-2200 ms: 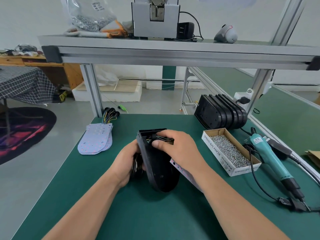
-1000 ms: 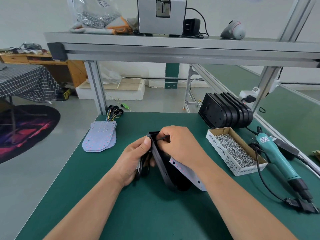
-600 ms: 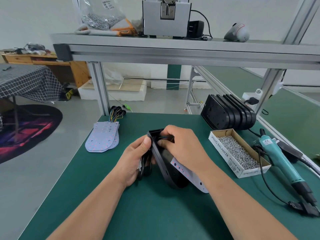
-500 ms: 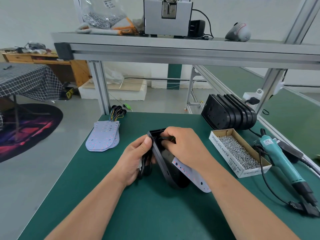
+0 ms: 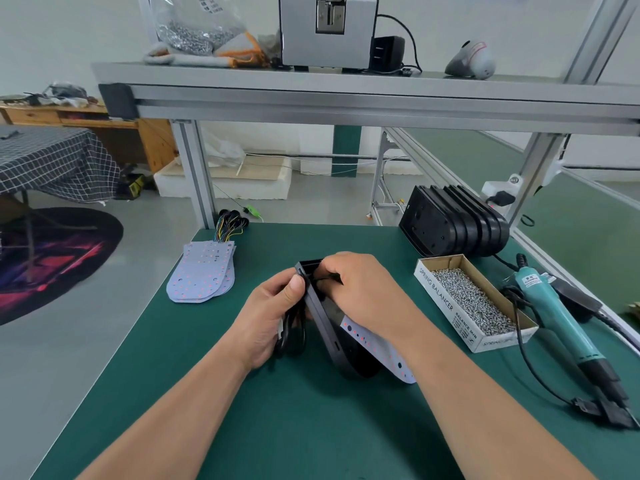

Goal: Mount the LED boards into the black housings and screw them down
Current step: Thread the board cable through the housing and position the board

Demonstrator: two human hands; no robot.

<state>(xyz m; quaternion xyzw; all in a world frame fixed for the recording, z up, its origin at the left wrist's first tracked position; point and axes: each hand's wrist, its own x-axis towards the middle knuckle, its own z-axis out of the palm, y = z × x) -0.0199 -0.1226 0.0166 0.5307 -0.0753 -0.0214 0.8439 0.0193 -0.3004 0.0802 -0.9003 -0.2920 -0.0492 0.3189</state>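
Note:
A black housing (image 5: 332, 337) stands on edge on the green mat, tilted, at the table's middle. My left hand (image 5: 273, 317) grips its left rim with the thumb on top and black cable under the fingers. My right hand (image 5: 360, 292) reaches into the housing's open side, its fingers curled around thin wires near the top. A white LED board (image 5: 377, 348) with red dots leans against the housing under my right wrist, partly hidden. A stack of LED boards (image 5: 204, 271) with coloured wires lies at the left. More black housings (image 5: 453, 226) stand in a row at the back right.
A cardboard box of screws (image 5: 474, 299) sits right of my hands. A teal electric screwdriver (image 5: 561, 317) with its cable lies at the far right. An aluminium frame post (image 5: 194, 174) rises at the table's back left, and a shelf (image 5: 346, 95) spans overhead.
The housing has been tilted down from upright and steadied on the mat. My left thumb moved onto its rim. My right fingers keep working the wires inside; the last half second shows almost no movement.

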